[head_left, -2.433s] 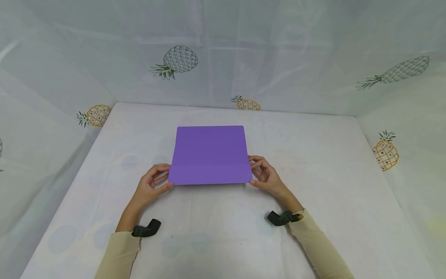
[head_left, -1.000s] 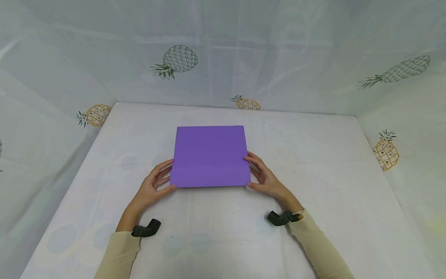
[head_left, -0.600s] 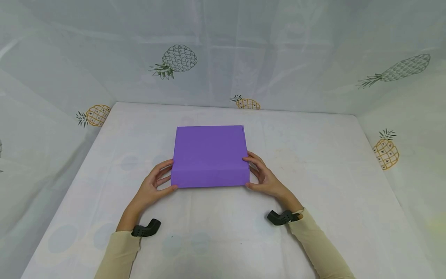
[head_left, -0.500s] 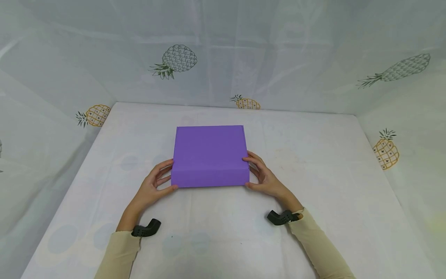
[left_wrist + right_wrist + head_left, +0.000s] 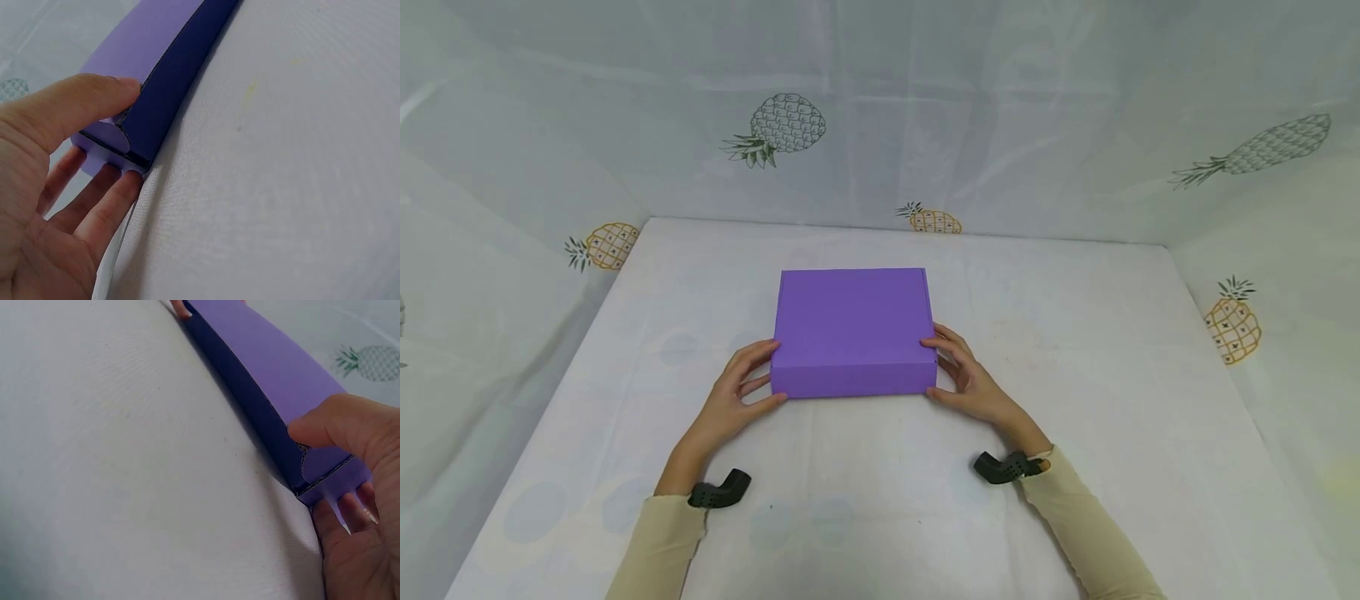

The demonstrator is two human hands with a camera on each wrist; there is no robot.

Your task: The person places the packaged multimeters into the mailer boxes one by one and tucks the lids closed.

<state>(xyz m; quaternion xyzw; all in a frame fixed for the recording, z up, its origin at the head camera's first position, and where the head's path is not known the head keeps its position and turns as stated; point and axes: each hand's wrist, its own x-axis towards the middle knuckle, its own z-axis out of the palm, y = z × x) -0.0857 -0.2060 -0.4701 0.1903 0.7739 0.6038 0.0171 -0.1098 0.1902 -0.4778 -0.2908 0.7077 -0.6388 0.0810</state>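
A flat purple cardboard box (image 5: 852, 317) lies in the middle of the table, its lid on top and the front flap (image 5: 853, 381) hanging down over the front side. My left hand (image 5: 728, 402) grips the front left corner, thumb at the flap and fingers along the side. Opposite it, my right hand (image 5: 976, 390) holds the front right corner the same way. In the left wrist view the thumb (image 5: 103, 94) presses by the flap's raw edge above a dark blue front. The right wrist view shows the right thumb (image 5: 319, 425) at the matching corner, fingertips against the side wall.
A white cloth (image 5: 865, 500) with faint dots covers the table. Pale sheets with printed pineapples (image 5: 787, 123) hang behind it and at both sides. Black wrist cameras (image 5: 721, 489) sit at the ends of the beige sleeves (image 5: 658, 546).
The front flap, earlier sticking out toward me, has swung down against the box front. Both thumbs have shifted inward along it, and the left fingers have moved slightly onto the box's edge.
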